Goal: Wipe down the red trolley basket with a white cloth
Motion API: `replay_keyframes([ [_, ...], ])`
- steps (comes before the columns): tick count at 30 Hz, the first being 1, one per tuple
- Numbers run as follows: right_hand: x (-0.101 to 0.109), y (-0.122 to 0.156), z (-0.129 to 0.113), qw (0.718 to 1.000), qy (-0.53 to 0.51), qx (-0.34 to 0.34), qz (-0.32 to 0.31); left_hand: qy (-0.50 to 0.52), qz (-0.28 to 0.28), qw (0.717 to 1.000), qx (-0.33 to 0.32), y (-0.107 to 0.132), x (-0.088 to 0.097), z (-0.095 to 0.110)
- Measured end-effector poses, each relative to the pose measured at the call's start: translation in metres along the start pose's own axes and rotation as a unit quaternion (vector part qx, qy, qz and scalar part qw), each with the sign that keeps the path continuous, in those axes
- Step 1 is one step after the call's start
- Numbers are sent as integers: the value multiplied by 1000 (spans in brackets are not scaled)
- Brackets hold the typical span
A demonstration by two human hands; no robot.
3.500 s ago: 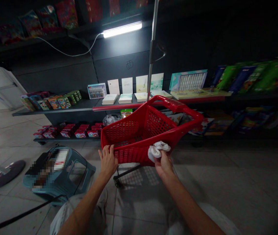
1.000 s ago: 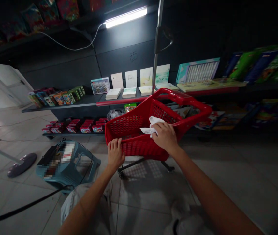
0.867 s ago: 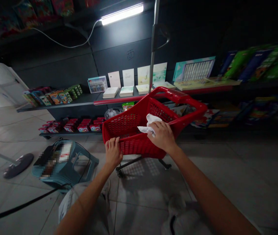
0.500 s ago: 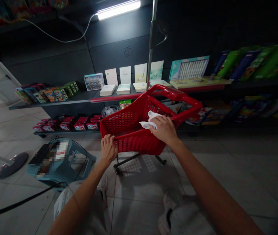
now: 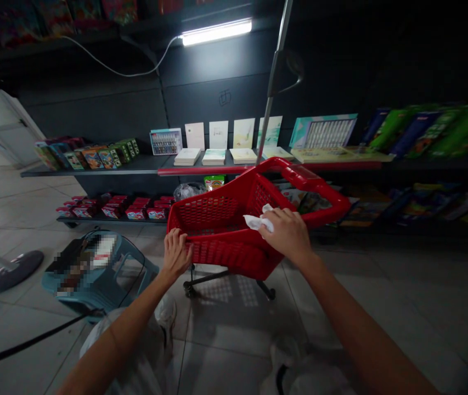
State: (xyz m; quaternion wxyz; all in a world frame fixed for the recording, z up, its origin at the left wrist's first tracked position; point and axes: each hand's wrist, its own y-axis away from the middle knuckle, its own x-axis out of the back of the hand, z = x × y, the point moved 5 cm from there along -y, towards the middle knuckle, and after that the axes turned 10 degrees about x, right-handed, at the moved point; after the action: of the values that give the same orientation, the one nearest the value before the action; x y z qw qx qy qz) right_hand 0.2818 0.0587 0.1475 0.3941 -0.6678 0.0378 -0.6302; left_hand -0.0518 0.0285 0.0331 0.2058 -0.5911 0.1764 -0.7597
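Observation:
A small red plastic shopping cart [image 5: 217, 253] with perforated basket walls stands in front of me on dark wheeled legs. My left hand [image 5: 176, 252] is closed over the near rim at the basket's left end. Pinched in my right hand [image 5: 286, 233] is a crumpled white cloth [image 5: 258, 221], possibly a wipe, held at the near rim toward the handle end. Part of the cloth is hidden under my fingers. The cart's red handle [image 5: 299, 176] rises just beyond my right hand.
Behind the cart runs a dark shelf [image 5: 118, 171] with books and boxed goods. A metal pole [image 5: 275, 74] rises behind the handle. On the left stand a blue-grey stool [image 5: 135, 274] with blurred items on it and a round stand base [image 5: 15, 271]. A black cable [image 5: 32, 341] crosses the lower left.
The view has shifted, so the shelf sits lower in the picture. My right hand and the cloth appear slightly lower and farther right. My left hand keeps its place on the cart's rim.

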Motion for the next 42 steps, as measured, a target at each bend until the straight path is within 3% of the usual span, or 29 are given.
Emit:
replay_keyframes([
  [7,22,6,-27,1000,-4,27,5,-34,11,999,36,-6,9,-34],
  [17,37,15,5,996,1,21,83,-71,4,997,36,-17,14,-53],
  [22,44,18,32,993,-4,-12,113,-52,-4,995,80,-21,7,-67],
  [30,49,18,14,992,-22,-18,123,22,-17,985,169,-19,3,-89],
  [35,49,16,4,991,-35,-29,123,136,-46,967,209,-4,-4,-77],
  [42,48,12,-1,989,-30,-44,135,288,-114,925,218,23,-30,-18],
])
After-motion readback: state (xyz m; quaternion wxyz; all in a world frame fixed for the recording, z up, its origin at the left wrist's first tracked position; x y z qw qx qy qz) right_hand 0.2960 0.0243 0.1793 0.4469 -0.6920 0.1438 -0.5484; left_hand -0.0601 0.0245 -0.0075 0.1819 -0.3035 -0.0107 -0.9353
